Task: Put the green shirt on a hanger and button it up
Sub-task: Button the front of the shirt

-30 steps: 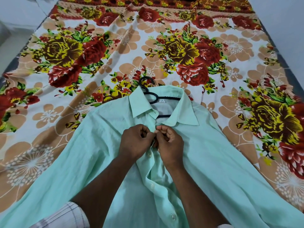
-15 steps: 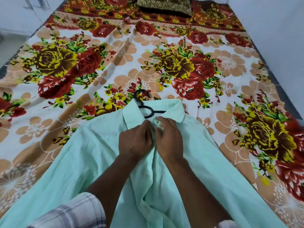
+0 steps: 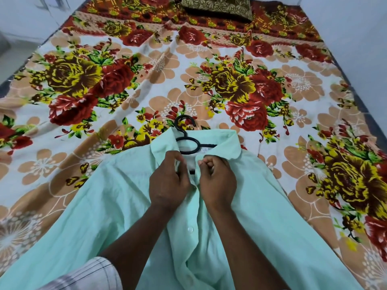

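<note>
My forearms reach forward over the green shirt (image 3: 104, 206), which lies front-up on the flowered bedsheet (image 3: 146, 70). A white button (image 3: 190, 228) sits between my wrists. My left hand (image 3: 169, 181) pinches one edge of the neck opening; my right hand (image 3: 217, 181) curls round the other edge. Just beyond them the black hanger (image 3: 186, 141) shows inside the collar, its hook lying on the sheet.

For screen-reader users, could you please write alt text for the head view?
Left hand and right hand pinch the front edges of a green shirt below its collar, a black hanger inside it, on a floral bedsheet.
</note>
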